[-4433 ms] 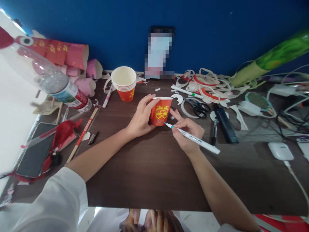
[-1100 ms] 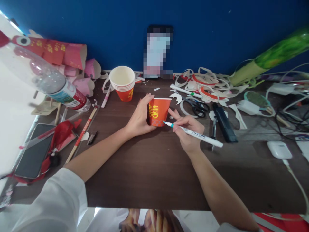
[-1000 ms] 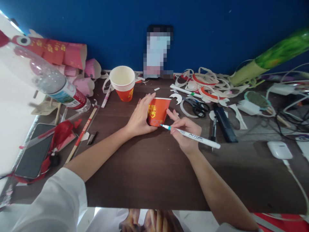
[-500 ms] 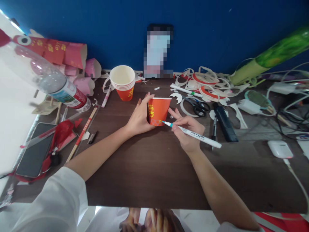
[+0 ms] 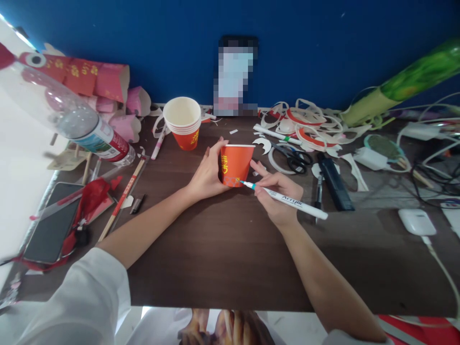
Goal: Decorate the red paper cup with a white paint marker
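An orange paper cup (image 5: 237, 163) with yellow print stands upright near the middle of the table. My left hand (image 5: 207, 173) wraps round its left side. Between the thumb and fingers of my right hand (image 5: 280, 194) is a white acrylic marker (image 5: 302, 207) with a teal collar. The marker's tip is at the lower front of the cup, beside a faint pale pattern along the base. Behind and to the left stands a stack of paper cups (image 5: 182, 122), orange outside and white inside.
Scissors (image 5: 296, 160), a black case (image 5: 334, 182) and paper rings (image 5: 309, 122) lie at the right. A plastic bottle (image 5: 104, 140) and a dark phone (image 5: 53, 223) are at the left. Another phone (image 5: 235, 76) leans on the blue wall. Cables (image 5: 431, 167) tangle at far right.
My right hand and the marker have shifted slightly left along the cup's base. The cup has turned a little in my left hand, so its yellow print looks different.
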### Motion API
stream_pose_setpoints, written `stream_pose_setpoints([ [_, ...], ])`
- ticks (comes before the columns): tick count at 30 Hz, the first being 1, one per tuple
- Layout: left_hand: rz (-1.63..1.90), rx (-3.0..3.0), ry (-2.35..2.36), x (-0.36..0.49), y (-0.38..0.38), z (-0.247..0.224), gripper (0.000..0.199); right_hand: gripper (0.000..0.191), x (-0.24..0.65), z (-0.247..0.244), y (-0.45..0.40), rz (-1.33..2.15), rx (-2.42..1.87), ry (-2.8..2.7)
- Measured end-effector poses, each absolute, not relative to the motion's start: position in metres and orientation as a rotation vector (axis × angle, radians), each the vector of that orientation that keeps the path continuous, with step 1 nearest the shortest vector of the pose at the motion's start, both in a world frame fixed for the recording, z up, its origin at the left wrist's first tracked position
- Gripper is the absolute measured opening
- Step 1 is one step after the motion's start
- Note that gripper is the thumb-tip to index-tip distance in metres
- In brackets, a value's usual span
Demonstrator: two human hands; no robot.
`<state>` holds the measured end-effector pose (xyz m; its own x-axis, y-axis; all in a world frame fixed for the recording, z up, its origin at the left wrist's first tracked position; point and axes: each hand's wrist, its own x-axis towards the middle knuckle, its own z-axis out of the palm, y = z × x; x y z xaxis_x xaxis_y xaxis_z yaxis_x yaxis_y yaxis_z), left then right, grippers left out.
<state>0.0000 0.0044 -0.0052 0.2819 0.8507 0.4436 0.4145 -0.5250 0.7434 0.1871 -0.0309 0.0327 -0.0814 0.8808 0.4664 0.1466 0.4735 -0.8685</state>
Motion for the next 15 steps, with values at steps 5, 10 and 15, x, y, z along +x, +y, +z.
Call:
stream_pose_setpoints([
  [5, 1.148, 2.062, 1.143, 0.0002, 0.0045, -0.0051, 0.102, 0.014, 0.1848, 0.0318, -0.0324, 0.777, -0.941, -1.556],
  [10, 1.153, 2.063, 1.161, 0.0009, 0.0040, -0.0047, 0.102, 0.012, 0.1836, 0.0297, -0.0336, 0.746, -0.986, -1.593],
  [15, 1.148, 2.070, 1.154, 0.0001, 0.0039, -0.0043, 0.102, 0.013, 0.1839, 0.0275, -0.0335, 0.722, -1.011, -1.597],
])
